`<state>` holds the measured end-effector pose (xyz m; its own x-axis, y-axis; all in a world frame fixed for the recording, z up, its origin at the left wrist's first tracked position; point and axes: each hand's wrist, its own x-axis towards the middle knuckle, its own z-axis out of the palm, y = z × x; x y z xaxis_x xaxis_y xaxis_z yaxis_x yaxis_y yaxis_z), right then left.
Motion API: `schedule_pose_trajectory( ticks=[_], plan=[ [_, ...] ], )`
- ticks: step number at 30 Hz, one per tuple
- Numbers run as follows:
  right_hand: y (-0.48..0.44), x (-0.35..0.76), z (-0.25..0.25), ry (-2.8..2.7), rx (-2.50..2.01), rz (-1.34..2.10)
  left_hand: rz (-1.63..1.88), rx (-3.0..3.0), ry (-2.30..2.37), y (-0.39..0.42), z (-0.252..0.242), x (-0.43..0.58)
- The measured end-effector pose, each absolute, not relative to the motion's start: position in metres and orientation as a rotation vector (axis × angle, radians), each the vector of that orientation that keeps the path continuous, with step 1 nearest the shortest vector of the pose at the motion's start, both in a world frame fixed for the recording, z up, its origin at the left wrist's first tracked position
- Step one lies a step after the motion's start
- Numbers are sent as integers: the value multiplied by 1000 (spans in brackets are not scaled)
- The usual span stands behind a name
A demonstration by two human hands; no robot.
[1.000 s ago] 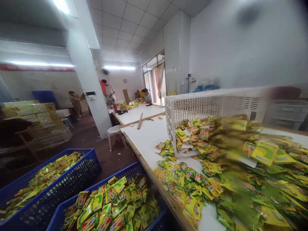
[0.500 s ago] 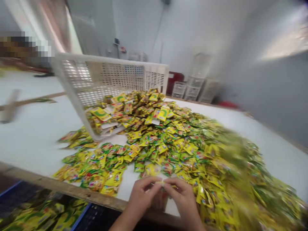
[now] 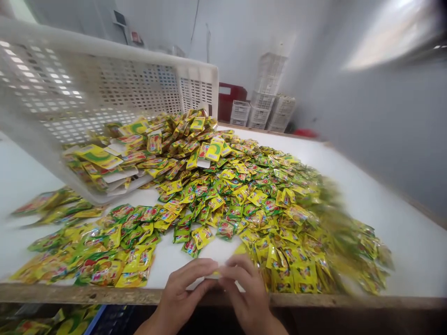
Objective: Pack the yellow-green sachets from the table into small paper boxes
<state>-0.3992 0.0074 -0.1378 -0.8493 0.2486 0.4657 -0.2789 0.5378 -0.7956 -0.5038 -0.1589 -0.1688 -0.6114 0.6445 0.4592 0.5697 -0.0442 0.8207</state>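
The left hand (image 3: 183,291) and right hand (image 3: 247,289), absent from view one second ago, are now positioned at the table edge (image 3: 104,294). A small item (image 3: 211,275), not clearly identifiable, is pinched between the fingertips of both. Loose packets (image 3: 251,200) are spread beyond them; two-handed handling is judged to be under way.

A small pale piece (image 3: 212,275) with a little yellow was held between the left hand (image 3: 186,291) and the right hand (image 3: 247,291), its visible edge nearly level; the fingers were hiding most of its shape. Beyond it, glossy printed sachets (image 3: 258,197), yellow and green, lay loosely heaped, overlapping one another.
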Motion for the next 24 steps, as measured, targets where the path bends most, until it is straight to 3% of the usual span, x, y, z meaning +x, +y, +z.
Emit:
schedule_pose_trajectory(
  ticks=[7,13,18,21,24],
  plan=[
    [12,-418,-115,-2212,-151,1475,1719,932,2095,-151,-156,-505],
    [19,-412,-126,-2331,-35,1357,1665,1274,2118,-153,-156,-514],
    [11,-389,-138,-2402,45,1060,1620,1523,2142,-159,-174,-507],
    [16,-392,-132,-2406,90,1182,1615,1581,2191,-160,-181,-499],
    [36,-421,-127,-2388,-112,1249,1735,1263,2442,-170,-171,-502]
  ],
)
